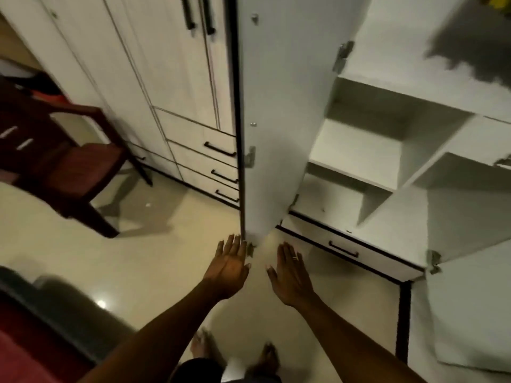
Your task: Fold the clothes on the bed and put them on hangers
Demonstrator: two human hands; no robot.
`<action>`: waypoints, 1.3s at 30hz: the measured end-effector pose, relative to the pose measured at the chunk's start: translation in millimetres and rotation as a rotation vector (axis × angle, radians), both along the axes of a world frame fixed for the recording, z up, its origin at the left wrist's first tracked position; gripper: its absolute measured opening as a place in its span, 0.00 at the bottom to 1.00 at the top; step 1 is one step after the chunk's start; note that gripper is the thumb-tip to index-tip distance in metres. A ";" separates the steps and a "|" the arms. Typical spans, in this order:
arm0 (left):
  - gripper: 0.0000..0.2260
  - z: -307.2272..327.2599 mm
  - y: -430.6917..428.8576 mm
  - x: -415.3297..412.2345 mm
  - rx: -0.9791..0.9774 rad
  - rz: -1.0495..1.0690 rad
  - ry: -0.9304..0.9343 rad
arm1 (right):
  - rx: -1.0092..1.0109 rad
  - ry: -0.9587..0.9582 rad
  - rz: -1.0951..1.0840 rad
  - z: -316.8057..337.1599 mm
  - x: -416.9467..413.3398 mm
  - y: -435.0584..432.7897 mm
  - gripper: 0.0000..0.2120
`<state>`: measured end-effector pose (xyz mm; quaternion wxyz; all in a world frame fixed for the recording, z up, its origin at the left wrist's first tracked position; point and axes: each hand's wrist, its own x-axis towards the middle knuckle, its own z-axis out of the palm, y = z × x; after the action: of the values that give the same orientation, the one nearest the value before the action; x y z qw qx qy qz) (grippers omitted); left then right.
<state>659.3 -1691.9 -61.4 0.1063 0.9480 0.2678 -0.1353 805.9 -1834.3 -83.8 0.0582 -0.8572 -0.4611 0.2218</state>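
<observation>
Both of my hands reach forward with straight fingers and hold nothing. My left hand [231,265] is at the bottom edge of the open white wardrobe door [273,106]; whether its fingertips touch the edge I cannot tell. My right hand [291,272] hovers just right of it, in front of the door's inner face. The open wardrobe [387,150] shows bare white shelves. A dark garment [470,51] hangs blurred at the top right inside. A red bed corner [25,352] shows at the bottom left. I see no hangers.
A dark red wooden chair [63,167] stands at the left on the cream tiled floor [138,258]. Closed wardrobe doors and drawers with black handles [221,150] lie behind it. A second open door [470,299] stands at the right. My bare feet [235,352] are below.
</observation>
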 end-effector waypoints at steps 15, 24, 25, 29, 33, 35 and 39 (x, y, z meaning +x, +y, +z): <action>0.30 20.6 268.0 -265.5 0.086 0.387 -0.067 | 0.088 0.086 0.413 28.2 -225.5 352.9 0.35; 0.30 59.7 450.2 -395.1 0.180 0.564 -0.106 | 0.250 0.071 0.577 68.6 -343.9 573.0 0.34; 0.30 60.3 469.5 -404.2 0.189 0.572 -0.107 | 0.257 0.080 0.584 68.0 -353.5 592.9 0.35; 0.31 61.4 567.0 -443.9 0.226 0.555 -0.078 | 0.239 0.103 0.608 59.7 -395.3 692.2 0.35; 0.30 62.1 675.7 -482.9 0.226 0.515 -0.039 | 0.176 0.144 0.568 43.6 -438.4 805.6 0.35; 0.30 66.1 721.0 -502.8 0.230 0.478 -0.006 | 0.141 0.178 0.530 41.0 -454.8 849.3 0.35; 0.30 84.9 823.9 -541.8 0.212 0.470 -0.005 | 0.115 0.190 0.509 49.4 -484.8 947.6 0.36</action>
<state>117.5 -868.0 23.4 0.0354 0.8659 0.4933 -0.0754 321.2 -886.7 -34.4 0.0922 -0.6843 -0.6660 0.2823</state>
